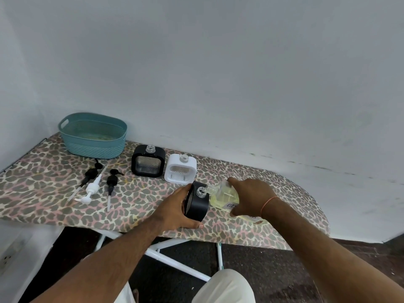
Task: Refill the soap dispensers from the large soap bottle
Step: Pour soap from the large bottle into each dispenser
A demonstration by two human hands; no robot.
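Right hand tips soap bottle into black dispenser, left hand gripping

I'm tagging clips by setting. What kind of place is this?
Probably a plain room in a home, perhaps a laundry corner: the work surface is a leopard-print ironing board pushed against a bare white wall, with a teal plastic basket on it.

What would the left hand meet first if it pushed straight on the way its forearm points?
The left hand already grips the black square soap dispenser; straight beyond it lies the tilted clear soap bottle of yellow liquid, held by the right hand. Depth is uncertain.
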